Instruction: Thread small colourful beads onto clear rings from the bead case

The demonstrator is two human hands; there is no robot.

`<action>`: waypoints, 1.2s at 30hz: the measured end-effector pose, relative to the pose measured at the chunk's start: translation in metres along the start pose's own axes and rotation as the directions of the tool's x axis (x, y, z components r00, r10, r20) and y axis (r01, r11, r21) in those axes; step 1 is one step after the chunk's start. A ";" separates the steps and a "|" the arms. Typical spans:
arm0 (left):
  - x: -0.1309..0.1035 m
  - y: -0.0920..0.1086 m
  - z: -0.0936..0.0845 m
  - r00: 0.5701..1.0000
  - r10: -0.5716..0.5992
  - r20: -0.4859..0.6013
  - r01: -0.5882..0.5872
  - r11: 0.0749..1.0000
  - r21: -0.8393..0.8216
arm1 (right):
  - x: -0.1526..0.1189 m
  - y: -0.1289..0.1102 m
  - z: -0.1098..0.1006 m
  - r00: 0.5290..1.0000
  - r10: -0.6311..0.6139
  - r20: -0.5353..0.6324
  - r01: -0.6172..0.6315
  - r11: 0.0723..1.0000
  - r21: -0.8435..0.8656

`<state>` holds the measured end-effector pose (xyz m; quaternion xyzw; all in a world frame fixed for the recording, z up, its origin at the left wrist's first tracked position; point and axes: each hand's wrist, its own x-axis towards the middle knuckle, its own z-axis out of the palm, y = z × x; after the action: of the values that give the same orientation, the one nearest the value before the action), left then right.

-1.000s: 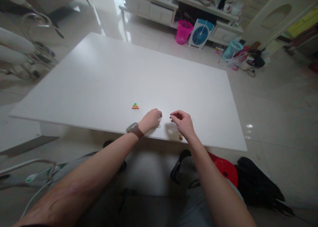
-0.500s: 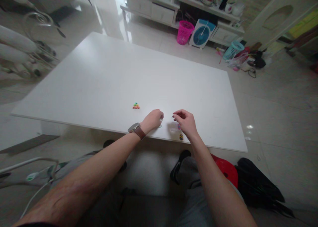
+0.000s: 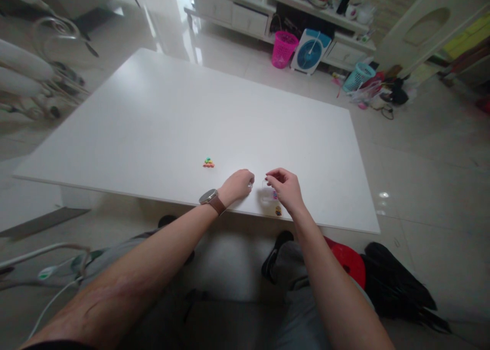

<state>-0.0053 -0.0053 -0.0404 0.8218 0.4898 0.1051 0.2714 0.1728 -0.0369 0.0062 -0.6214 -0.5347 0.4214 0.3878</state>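
Observation:
My left hand (image 3: 238, 183) is closed near the table's front edge, its fingertips around a small, clear, shiny piece too small to name. To its right, my right hand (image 3: 284, 185) is pinched at the top edge of a small clear plastic container (image 3: 267, 193). Pink and purple bits show at the container's right side, partly behind that hand. Just below the right hand lies a small yellow and dark figure (image 3: 278, 210). Farther left on the table sits a little cluster of green, yellow and orange-red pieces (image 3: 209, 163).
The white table (image 3: 229, 110) has its near edge just below my hands. Beyond it on the floor stand a pink basket (image 3: 284, 50), a blue and white fan (image 3: 310, 52) and a light-blue basket (image 3: 359, 77). Chairs with curled metal frames are at the left.
My left hand has shifted slightly right, toward the container, and the clear piece has turned in its fingers. My right hand stays almost where it was.

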 end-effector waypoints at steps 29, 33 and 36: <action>0.001 0.000 -0.030 0.990 -0.126 -0.066 0.120 0.989 -0.087 | 0.007 0.033 -0.030 0.991 0.128 0.048 -0.030 0.549 -0.835; 0.000 -0.001 -0.029 0.990 -0.125 -0.066 0.119 0.989 -0.090 | 0.011 0.029 -0.028 0.976 0.215 -0.025 -0.132 0.504 -0.854; -0.001 0.000 -0.029 0.990 -0.127 -0.057 0.121 0.988 -0.093 | 0.013 0.027 -0.024 0.963 0.257 -0.077 -0.195 0.473 -0.859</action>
<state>-0.0186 0.0042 -0.0164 0.7731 0.5431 0.1355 0.2983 0.2056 -0.0284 -0.0118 -0.7825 -0.5980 0.1668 -0.0479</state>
